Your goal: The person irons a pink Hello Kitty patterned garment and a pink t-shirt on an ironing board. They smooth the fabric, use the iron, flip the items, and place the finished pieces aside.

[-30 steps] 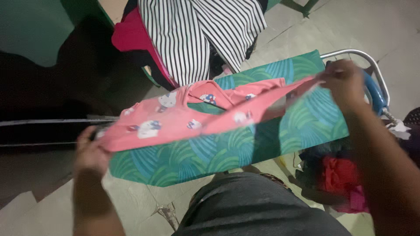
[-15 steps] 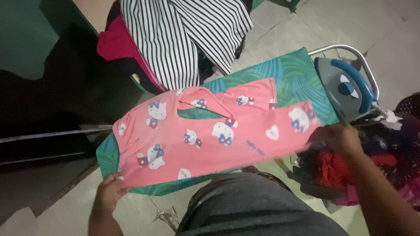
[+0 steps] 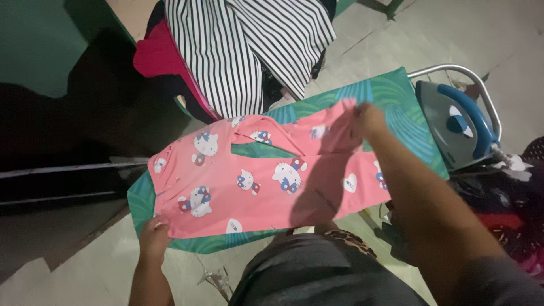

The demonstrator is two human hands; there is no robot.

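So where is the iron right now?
In the head view, the iron sits at the right end of the green ironing board, on its metal rest, just beyond the right hand.

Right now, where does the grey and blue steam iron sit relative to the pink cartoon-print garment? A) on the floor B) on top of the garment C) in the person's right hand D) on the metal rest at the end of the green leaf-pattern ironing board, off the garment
D: the grey and blue steam iron sits at the board's end inside the metal rest, apart from the pink cartoon-print garment; the right hand is on the garment's far edge, not the iron.
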